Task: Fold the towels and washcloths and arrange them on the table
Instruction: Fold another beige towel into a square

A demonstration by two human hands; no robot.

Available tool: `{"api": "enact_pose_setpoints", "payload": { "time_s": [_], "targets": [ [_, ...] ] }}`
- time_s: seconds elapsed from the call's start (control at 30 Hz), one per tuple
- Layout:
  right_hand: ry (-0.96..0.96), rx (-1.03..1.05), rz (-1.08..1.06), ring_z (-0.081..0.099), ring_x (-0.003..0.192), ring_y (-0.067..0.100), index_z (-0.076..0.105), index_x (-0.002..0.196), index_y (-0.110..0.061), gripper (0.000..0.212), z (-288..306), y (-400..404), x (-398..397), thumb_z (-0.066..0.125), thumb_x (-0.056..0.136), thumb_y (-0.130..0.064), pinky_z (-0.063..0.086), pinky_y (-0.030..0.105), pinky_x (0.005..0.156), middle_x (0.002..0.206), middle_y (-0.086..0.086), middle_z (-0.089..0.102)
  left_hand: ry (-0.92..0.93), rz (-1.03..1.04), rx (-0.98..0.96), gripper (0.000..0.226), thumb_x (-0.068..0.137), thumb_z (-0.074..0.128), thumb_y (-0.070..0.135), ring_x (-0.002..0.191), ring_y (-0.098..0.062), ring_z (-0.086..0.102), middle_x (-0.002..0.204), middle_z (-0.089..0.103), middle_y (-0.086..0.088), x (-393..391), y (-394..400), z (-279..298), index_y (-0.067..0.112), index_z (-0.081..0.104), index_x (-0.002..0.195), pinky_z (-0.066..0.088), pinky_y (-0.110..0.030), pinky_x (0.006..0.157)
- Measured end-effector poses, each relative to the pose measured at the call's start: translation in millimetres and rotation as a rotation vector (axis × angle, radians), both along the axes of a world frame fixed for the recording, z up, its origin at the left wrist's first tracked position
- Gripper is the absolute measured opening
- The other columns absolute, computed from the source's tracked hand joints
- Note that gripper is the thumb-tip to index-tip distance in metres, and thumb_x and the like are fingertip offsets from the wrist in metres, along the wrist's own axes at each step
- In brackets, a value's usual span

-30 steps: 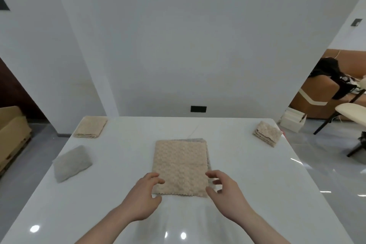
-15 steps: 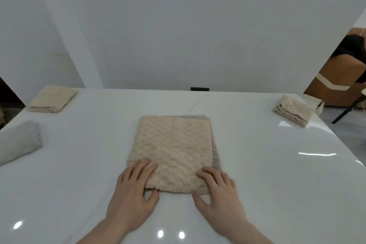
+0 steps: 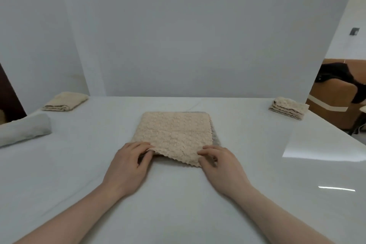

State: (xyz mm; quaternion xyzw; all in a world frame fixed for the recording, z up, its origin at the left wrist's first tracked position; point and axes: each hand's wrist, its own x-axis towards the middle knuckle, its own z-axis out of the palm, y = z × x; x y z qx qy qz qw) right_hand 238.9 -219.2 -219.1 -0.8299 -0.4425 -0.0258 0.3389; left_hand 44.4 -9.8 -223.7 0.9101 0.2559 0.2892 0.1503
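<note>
Three folded bundles already sit at ten, nine and two o'clock on the white glossy surface (image 3: 257,164). We judge the beige nubby square washcloth (image 3: 174,134) is unfolded yet: our left hand (image 3: 128,164) and right hand (image 3: 219,166) pinch its near corners, lifting the edge.

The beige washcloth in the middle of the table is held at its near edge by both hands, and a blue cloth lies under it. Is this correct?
Not quite: the head view shows a grey cloth under the beige washcloth, not a blue one. The rest holds: the left hand and the right hand pinch its near edge, in the middle of the table.
</note>
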Motion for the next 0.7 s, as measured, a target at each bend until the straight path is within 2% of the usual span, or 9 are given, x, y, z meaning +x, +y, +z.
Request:
{"api": "enact_pose_setpoints", "payload": {
  "time_s": [0.13,0.3,0.37,0.57,0.7],
  "targets": [
    [-0.029,-0.03,-0.013,0.056,0.116,0.004,0.073,0.117,-0.035,0.04,5,-4,-9,0.066,0.081,-0.05,0.042,0.021,0.103,0.121,-0.022,0.066,-0.015,0.066,0.012,0.022,0.1,0.052,0.028,0.103,-0.014,0.056,0.109,0.069,0.017,-3,-3,1,0.028,0.072,0.107,0.045,-0.031,0.092],
    [-0.009,0.046,-0.037,0.062,0.098,0.008,0.076,0.102,-0.035,0.023,-2,-10,-11,0.062,0.083,-0.032,0.05,0.025,0.09,0.092,-0.02,0.065,-0.052,0.163,-0.01,0.021,0.093,0.054,0.018,0.104,-0.014,0.054,0.103,0.066,0.018,-8,-9,1,0.029,0.071,0.098,0.048,-0.031,0.085],
    [-0.018,0.077,-0.039,0.061,0.091,0.007,0.076,0.098,-0.034,0.018,-4,-9,-8,0.063,0.087,-0.03,0.049,0.025,0.084,0.088,-0.019,0.065,-0.086,0.2,-0.023,0.02,0.092,0.054,0.016,0.102,-0.013,0.054,0.099,0.064,0.018,-10,-11,3,0.029,0.069,0.095,0.048,-0.032,0.082],
    [-0.054,0.199,-0.044,0.061,0.083,0.006,0.075,0.092,-0.028,0.008,-6,-6,2,0.067,0.094,-0.027,0.044,0.022,0.075,0.088,-0.015,0.071,-0.12,0.292,0.105,0.009,0.094,0.059,0.024,0.088,-0.019,0.054,0.087,0.066,0.01,-5,-5,4,0.027,0.064,0.087,0.048,-0.038,0.076],
    [-0.068,0.26,-0.051,0.057,0.079,0.003,0.073,0.091,-0.029,0.009,-7,-5,4,0.066,0.096,-0.025,0.042,0.022,0.074,0.086,-0.018,0.067,-0.151,0.316,0.143,0.012,0.096,0.06,0.032,0.088,-0.017,0.052,0.085,0.063,0.012,-5,-6,4,0.028,0.063,0.086,0.047,-0.035,0.07]
  ]
}}
